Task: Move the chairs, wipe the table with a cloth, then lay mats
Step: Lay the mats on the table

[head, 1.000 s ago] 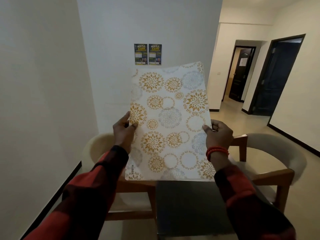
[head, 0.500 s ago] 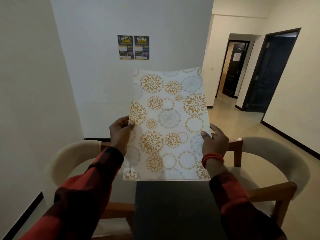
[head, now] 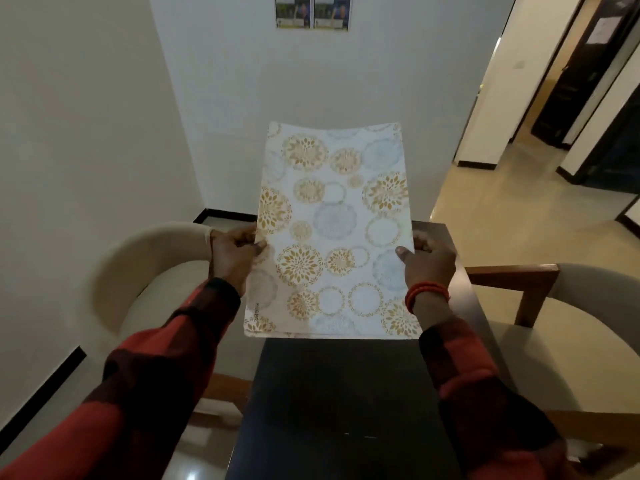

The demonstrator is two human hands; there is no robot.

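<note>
The flat white mat printed with gold and blue floral circles (head: 334, 233) hangs above the dark desk (head: 346, 393), its long axis running toward the far edge. The left hand (head: 232, 259) and right hand (head: 427, 263) each pinch a long side, both equally near.

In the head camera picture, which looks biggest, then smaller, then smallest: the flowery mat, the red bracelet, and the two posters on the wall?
1. The flowery mat, by far the largest, held up near the camera by both hands.
2. The two posters, cut off by the top edge and far away, so they only look small.
3. The red bracelet, the smallest.
</note>
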